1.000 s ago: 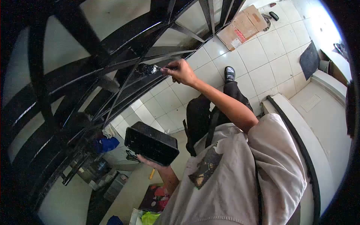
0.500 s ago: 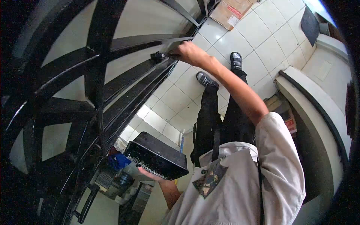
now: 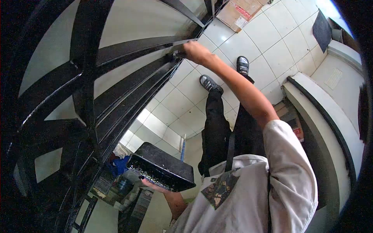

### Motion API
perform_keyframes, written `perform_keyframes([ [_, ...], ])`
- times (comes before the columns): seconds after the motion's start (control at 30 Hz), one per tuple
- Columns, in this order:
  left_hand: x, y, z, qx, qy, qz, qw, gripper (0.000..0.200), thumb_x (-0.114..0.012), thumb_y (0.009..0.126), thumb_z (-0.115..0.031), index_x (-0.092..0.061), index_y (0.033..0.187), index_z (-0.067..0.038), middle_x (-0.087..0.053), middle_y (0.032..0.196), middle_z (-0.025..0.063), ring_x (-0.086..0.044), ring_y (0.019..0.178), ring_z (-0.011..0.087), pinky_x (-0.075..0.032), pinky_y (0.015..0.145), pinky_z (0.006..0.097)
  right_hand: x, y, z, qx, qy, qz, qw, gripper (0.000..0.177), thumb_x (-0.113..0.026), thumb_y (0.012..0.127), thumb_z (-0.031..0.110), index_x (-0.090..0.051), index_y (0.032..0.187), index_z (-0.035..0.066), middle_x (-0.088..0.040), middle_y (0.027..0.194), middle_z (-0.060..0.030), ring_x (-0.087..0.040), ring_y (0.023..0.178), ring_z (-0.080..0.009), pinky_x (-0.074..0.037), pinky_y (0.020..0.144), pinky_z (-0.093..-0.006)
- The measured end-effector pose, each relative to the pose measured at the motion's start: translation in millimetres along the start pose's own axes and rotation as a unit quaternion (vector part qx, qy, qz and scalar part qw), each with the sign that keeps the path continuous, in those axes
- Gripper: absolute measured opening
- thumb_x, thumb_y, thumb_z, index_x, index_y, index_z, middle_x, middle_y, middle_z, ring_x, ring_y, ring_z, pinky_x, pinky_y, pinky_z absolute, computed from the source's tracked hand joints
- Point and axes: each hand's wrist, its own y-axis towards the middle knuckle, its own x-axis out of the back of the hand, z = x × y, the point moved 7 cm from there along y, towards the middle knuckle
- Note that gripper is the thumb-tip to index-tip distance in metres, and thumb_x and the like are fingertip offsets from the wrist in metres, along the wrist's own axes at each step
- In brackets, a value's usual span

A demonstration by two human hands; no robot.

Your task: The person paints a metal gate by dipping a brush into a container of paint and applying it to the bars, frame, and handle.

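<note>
My right hand (image 3: 197, 52) is closed around a small paintbrush (image 3: 176, 55). Its dark bristles touch a bar of the black metal grille (image 3: 128, 83); the hand partly hides the handle. Lower down, my left hand (image 3: 154, 186) holds a rectangular black paint tray (image 3: 161, 165) from beneath and at its side. The tray is tilted, and wet, shiny black paint shows along its near face. Most of the fingers under it are hidden.
Pale panels lie behind the grille bars. A cardboard box (image 3: 237, 14) rests on the white tiled floor (image 3: 268, 46). At right stands a curved pale counter (image 3: 322, 112). A blue cloth or bag (image 3: 119, 165) and assorted items lie beyond the tray.
My right hand and the brush have shifted slightly along the bar. The view has moved a little, so the grille sits further left. The tray stays in my left hand, its painted side showing more.
</note>
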Motion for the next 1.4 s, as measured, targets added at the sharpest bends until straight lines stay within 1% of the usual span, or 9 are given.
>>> perform_keyframes([
  [0.2,18.9,2.6,10.1,0.010,-0.075,0.074,0.994,0.063,-0.039,0.093,-0.052,-0.032,0.140,-0.012,-0.040,0.139,0.0125,-0.051,0.115,0.0311,-0.047,0.093,0.0482,-56.8,20.9,-31.1,-0.089,-0.019,0.000,0.996,0.014,-0.052,0.081,0.010,-0.063,0.080,0.002,-0.065,0.082,-0.0212,-0.065,0.080,-0.0379,-0.053,0.070,-0.0447],
  [0.3,54.6,0.9,-8.3,-0.262,0.360,0.093,0.891,0.060,-0.035,0.096,-0.049,-0.026,0.142,-0.013,-0.043,0.135,0.0124,-0.052,0.113,0.0296,-0.049,0.091,0.0475,-70.0,22.1,-49.3,-0.130,0.006,0.006,0.992,0.010,-0.057,0.078,0.010,-0.063,0.080,0.002,-0.065,0.083,-0.0208,-0.065,0.080,-0.0378,-0.054,0.070,-0.0442],
  [0.4,-25.8,-1.6,1.6,-0.022,-0.145,0.244,0.959,0.062,-0.033,0.096,-0.049,-0.017,0.144,-0.012,-0.043,0.136,0.0125,-0.051,0.115,0.0308,-0.046,0.096,0.0489,-53.2,3.7,-39.8,-0.132,0.041,-0.005,0.990,0.017,-0.068,0.073,0.017,-0.063,0.079,0.002,-0.065,0.081,-0.0209,-0.065,0.077,-0.0385,-0.054,0.067,-0.0438],
  [0.5,-15.0,-20.8,-15.3,-0.431,0.503,0.070,0.746,0.068,-0.038,0.095,-0.047,-0.014,0.144,-0.007,-0.038,0.138,0.0161,-0.049,0.118,0.0337,-0.045,0.098,0.0487,-1.2,-37.1,10.1,-0.117,0.088,-0.134,0.980,0.021,-0.070,0.073,0.021,-0.064,0.074,0.000,-0.063,0.071,-0.0203,-0.063,0.068,-0.0362,-0.053,0.064,-0.0427],
  [0.6,-39.2,-33.7,-11.3,-0.519,0.622,0.072,0.582,0.072,-0.043,0.094,-0.042,-0.008,0.144,-0.002,-0.029,0.142,0.0212,-0.045,0.122,0.0366,-0.044,0.100,0.0486,43.9,-61.5,80.2,-0.053,0.253,-0.107,0.960,0.023,-0.070,0.076,0.021,-0.070,0.093,0.005,-0.065,0.079,-0.0200,-0.063,0.072,-0.0359,-0.052,0.067,-0.0425],
  [0.83,-38.0,-36.5,-26.2,-0.583,0.591,0.105,0.548,0.068,-0.034,0.096,-0.045,-0.014,0.143,-0.001,-0.034,0.138,0.0258,-0.046,0.120,0.0371,-0.044,0.098,0.0501,59.8,-70.2,99.9,-0.038,0.294,-0.124,0.947,0.025,-0.067,0.076,0.013,-0.069,0.100,0.008,-0.065,0.084,-0.0200,-0.063,0.075,-0.0371,-0.051,0.069,-0.0423],
  [0.97,8.3,-10.9,-15.5,-0.344,0.494,0.067,0.796,0.072,-0.035,0.095,-0.049,-0.017,0.141,0.003,-0.035,0.138,0.0264,-0.046,0.121,0.0327,-0.044,0.099,0.0472,-6.6,-63.6,33.3,-0.053,0.244,-0.140,0.958,0.025,-0.067,0.081,0.018,-0.068,0.104,0.009,-0.066,0.079,-0.0166,-0.063,0.069,-0.0334,-0.051,0.065,-0.0391],
  [1.1,10.3,-9.3,-0.1,-0.489,0.602,0.006,0.631,0.067,-0.037,0.096,-0.043,-0.018,0.140,0.005,-0.037,0.134,0.0283,-0.051,0.115,0.0327,-0.046,0.095,0.0448,-54.3,-58.4,-36.3,-0.096,0.158,-0.126,0.975,0.022,-0.065,0.082,0.022,-0.069,0.099,0.009,-0.065,0.079,-0.0182,-0.062,0.071,-0.0361,-0.051,0.067,-0.0431],
  [1.4,-16.2,10.9,34.6,-0.453,0.599,0.026,0.660,0.070,-0.037,0.096,-0.043,-0.014,0.141,0.006,-0.035,0.135,0.0285,-0.050,0.116,0.0361,-0.047,0.094,0.0476,-124.9,-8.8,-140.9,-0.199,0.001,-0.097,0.975,0.011,-0.052,0.080,0.009,-0.062,0.078,0.004,-0.064,0.082,-0.0194,-0.064,0.080,-0.0366,-0.052,0.068,-0.0450],
])
